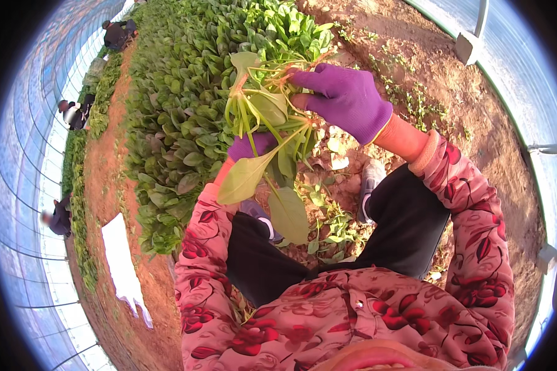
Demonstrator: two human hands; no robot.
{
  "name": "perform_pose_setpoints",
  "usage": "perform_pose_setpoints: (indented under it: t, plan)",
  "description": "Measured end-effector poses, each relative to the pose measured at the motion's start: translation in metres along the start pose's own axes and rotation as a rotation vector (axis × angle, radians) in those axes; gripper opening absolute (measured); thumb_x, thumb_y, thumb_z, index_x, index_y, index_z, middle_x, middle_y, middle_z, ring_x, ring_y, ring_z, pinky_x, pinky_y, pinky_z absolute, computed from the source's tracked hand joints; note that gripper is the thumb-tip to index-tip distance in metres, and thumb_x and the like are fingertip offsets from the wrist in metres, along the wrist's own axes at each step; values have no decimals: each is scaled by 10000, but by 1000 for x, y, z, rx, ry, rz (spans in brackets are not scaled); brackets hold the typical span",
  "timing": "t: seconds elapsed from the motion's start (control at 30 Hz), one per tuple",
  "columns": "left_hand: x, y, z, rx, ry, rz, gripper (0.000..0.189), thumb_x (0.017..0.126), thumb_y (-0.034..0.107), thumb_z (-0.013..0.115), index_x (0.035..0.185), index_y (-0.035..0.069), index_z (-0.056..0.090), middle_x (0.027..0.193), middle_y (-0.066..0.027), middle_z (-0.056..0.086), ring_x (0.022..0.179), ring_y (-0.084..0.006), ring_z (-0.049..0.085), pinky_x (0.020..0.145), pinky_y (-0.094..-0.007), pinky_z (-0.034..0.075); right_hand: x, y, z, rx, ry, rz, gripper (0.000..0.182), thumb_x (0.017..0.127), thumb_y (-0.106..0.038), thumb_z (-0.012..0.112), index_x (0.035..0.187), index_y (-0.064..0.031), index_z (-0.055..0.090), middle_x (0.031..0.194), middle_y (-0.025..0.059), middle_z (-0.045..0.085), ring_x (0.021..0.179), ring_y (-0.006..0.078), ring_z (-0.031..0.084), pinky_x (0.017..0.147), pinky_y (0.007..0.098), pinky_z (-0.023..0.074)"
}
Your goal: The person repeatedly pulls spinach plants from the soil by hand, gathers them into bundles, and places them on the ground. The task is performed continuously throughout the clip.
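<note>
Several uprooted spinach plants [271,109] are held up in front of me, pinkish roots upward and leaves spreading down and to the sides. My right hand [346,102], in a purple knit glove, pinches plants near their roots between thumb and fingers. Lower and to the left, my left hand [255,143], gloved in purple too, is around the bunch from underneath. Stems and leaves hide most of its fingers. Two broad leaves, one of them a pale green leaf [288,214], hang low over my knees.
A dense spinach bed [176,106] grows ahead and left. Loose leaves [336,232] lie on soil between my shoes. A white plastic sheet [123,264] lies on the left path. Several people, one a crouching person [60,217], are along the greenhouse's left side; plastic film [534,88] walls the right.
</note>
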State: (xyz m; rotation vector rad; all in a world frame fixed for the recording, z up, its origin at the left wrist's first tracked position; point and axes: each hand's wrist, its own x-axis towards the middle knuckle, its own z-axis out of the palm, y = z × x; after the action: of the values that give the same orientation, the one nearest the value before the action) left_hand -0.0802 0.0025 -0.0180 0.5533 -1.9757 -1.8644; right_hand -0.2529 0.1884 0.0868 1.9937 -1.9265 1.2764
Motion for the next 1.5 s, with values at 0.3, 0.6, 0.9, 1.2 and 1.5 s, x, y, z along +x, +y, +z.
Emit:
perform_pose_setpoints:
  t: [0.3, 0.6, 0.9, 1.2, 1.5]
  plan:
    - [-20, -3, -3, 306, 31, 267, 610, 698, 184, 871, 1222, 54, 586, 1085, -53, 678, 952, -183, 665, 855, -340, 559, 7, 12, 8, 265, -113, 370, 229, 829, -190, 740, 1029, -80, 740, 794, 50, 708, 669, 173, 656, 657, 311, 520]
    - [-26, -18, -26, 317, 144, 271, 418, 695, 183, 843, 1036, 25, 661, 944, -86, 696, 842, -192, 666, 751, -348, 541, -8, 46, -53, 531, -570, 589, 270, 851, -284, 726, 960, -37, 733, 704, -9, 615, 549, 55, 475, 497, 233, 362]
    - [-28, -1, -19, 620, 89, 108, 643, 696, 171, 877, 1237, 35, 557, 1098, -52, 670, 967, -152, 632, 850, -316, 515, -3, 17, 10, 489, -435, 609, 318, 820, -277, 752, 1020, -30, 737, 839, 23, 695, 708, 88, 590, 645, 263, 483]
    - [-28, -13, -32, 488, 273, 198, 450, 610, 126, 844, 1033, 76, 698, 975, -103, 662, 880, -273, 613, 806, -360, 495, -2, 36, -16, 738, -437, 557, 408, 848, -343, 726, 1050, 9, 687, 723, 11, 606, 625, 69, 535, 575, 220, 426]
    - [-28, -3, -23, 1121, 508, 408, 471, 605, 194, 829, 1049, 107, 699, 920, -95, 691, 958, -298, 611, 1046, -447, 349, -1, 2, 3, 591, -327, 569, 365, 817, -306, 773, 1026, -11, 722, 782, 7, 660, 694, 86, 612, 620, 244, 512]
